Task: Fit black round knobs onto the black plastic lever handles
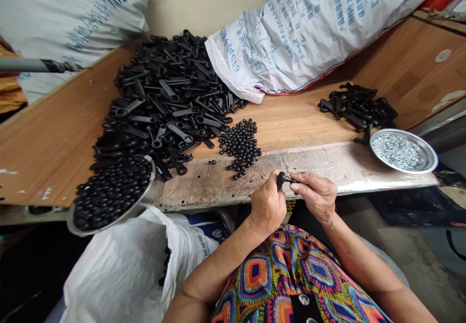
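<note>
My left hand [267, 205] is closed around a black plastic crank handle [281, 179], held just above the bench's front edge. From the right, my right hand [317, 194] pinches the narrow end that sticks out of the same piece. My fingers cover much of it. Small black balls [242, 143] lie in a loose pile on the bench beyond my left hand. Behind them rises a large heap of black crank arms [167, 94]. A smaller heap of black handles with knobs [358, 107] sits at the right.
A round metal dish [431, 160] of small silvery pins or screws stands at the right edge. At the left, a metal bowl [148, 194] holds black knobs and tilts over an open white sack [116, 264]. A printed woven sack [291, 41] lies across the back.
</note>
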### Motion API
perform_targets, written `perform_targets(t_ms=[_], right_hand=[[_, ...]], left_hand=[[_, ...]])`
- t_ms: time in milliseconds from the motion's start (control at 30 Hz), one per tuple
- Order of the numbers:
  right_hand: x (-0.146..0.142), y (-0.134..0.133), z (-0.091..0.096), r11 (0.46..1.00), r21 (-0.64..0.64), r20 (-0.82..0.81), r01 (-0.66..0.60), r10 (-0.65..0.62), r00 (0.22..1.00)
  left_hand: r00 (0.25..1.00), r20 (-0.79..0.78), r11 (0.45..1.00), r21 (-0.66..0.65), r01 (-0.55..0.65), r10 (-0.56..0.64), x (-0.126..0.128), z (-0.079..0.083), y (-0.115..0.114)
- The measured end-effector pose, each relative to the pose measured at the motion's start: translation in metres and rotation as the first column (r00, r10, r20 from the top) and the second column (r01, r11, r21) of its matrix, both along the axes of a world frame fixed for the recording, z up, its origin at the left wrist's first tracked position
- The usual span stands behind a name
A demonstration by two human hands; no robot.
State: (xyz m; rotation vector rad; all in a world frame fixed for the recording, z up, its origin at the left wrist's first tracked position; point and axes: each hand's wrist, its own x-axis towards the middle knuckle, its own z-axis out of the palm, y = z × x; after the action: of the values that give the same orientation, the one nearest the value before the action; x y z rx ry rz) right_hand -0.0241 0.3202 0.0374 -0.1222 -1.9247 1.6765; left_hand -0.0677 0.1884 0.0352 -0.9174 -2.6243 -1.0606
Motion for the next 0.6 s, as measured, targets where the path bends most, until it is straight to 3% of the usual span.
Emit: perform_targets(t_ms=[133,267,400,467,533,600], right_hand=[[0.003,0.002,-0.006,0.996,-0.058,0.015,-0.066,0.067,0.998],[-0.002,0.004,-0.018,0.995,-0.079,0.032,-0.065,0.068,0.997],[-0.017,0.029,-0.029,0.967,0.14,0.27,-0.214,0.171,0.948],[-0.022,0.046,-0.025,0.932,0.256,0.397,-0.257,0.141,0.907],[-0.023,0.059,-0.014,0.945,0.303,0.33,-0.12,0.014,0.944],[-0.023,0.061,-0.002,0.964,0.261,0.135,0.045,-0.083,0.987]], left_hand=[[0.999,0.024,0.999,-0.022,0.039,-0.038,0.003,-0.001,-0.001],[1.0,0.024,0.994,-0.107,0.003,0.0,0.0,-0.004,0.002],[0.999,0.045,0.925,-0.379,0.034,-0.019,-0.021,-0.016,0.012],[0.997,0.023,0.866,-0.495,0.076,-0.074,-0.032,-0.025,0.019],[0.989,-0.019,0.823,-0.557,0.11,-0.145,-0.038,-0.034,0.029],[0.978,-0.058,0.796,-0.592,0.13,-0.203,-0.038,-0.04,0.038]])
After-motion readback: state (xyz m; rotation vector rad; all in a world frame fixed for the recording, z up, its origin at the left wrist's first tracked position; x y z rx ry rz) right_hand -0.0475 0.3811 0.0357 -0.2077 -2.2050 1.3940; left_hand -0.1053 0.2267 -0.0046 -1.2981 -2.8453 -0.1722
